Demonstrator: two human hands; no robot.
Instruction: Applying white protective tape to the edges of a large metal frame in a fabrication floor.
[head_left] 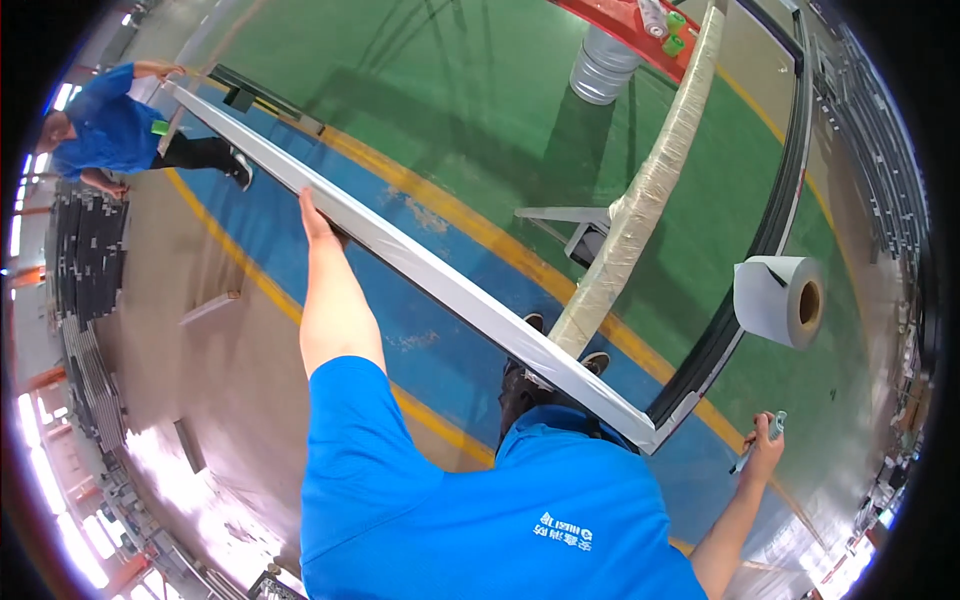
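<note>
A long bar (430, 262) covered in white film runs diagonally across my front, part of a large frame. My left hand (316, 215) lies along the near side of this bar, fingers stretched out toward its top; part of the hand is hidden against the edge. Out to the right, apart from the frame, my right hand (765, 452) is closed around a slim, pale teal tool that looks like a utility knife (777, 424). The frame's dark side bar (768, 235) meets the white bar at the corner close to my body.
A roll of white film (768, 300) sits by the dark bar. A film-wrapped support beam (650, 190) passes under the frame. At the far left a co-worker (115, 125) touches the bar's other end. A red table (625, 25) and metal drum (603, 65) stand beyond; stacked profiles (90, 245) lie left.
</note>
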